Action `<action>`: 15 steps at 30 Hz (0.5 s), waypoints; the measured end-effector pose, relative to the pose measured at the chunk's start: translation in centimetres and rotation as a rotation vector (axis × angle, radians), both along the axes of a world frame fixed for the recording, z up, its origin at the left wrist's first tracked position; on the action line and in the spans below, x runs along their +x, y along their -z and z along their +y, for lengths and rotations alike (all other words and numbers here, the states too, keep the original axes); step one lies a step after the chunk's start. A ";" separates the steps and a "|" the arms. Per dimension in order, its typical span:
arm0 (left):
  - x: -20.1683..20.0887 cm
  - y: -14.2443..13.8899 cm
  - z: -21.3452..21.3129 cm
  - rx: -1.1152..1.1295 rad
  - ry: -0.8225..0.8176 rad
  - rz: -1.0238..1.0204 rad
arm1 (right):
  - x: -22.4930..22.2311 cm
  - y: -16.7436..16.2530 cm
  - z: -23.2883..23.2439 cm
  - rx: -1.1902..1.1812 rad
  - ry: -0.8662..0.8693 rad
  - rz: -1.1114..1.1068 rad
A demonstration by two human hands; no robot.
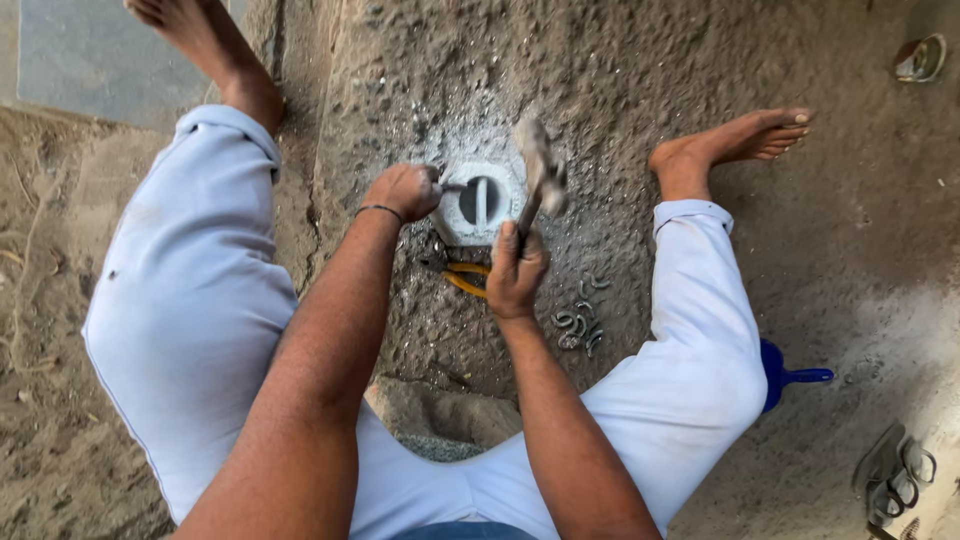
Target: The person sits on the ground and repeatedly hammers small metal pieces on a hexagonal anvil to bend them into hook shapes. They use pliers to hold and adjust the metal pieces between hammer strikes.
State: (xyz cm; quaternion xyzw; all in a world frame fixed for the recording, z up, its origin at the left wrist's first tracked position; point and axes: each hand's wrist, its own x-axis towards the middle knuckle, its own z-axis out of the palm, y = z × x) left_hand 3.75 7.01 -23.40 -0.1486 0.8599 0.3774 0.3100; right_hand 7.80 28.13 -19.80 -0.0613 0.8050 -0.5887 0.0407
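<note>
Clenching my right grip [515, 270] on a blurred hammer [540, 170], my left grip [405, 190] pinches metal at the round grey anvil block [482, 200].

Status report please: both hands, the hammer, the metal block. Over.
Right hand grips raised hammer. Left hand holds a small piece at metal block. Pliers and metal rings lie close by.

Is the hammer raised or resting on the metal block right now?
Raised. The right hand grips the hammer by its handle, its blurred head above the round metal block. The left hand sits at the block's edge.
</note>
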 end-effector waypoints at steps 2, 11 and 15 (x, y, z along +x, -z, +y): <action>0.1 0.2 -0.1 -0.011 0.000 0.055 | 1.0 1.0 -0.2 0.154 -0.034 -0.119; -0.1 -1.2 -0.2 -0.006 -0.042 0.038 | 0.3 -0.2 -0.4 0.417 -0.007 -0.212; -0.2 -0.7 -0.1 -0.002 -0.023 -0.060 | -0.6 -0.9 -0.2 0.121 -0.007 0.014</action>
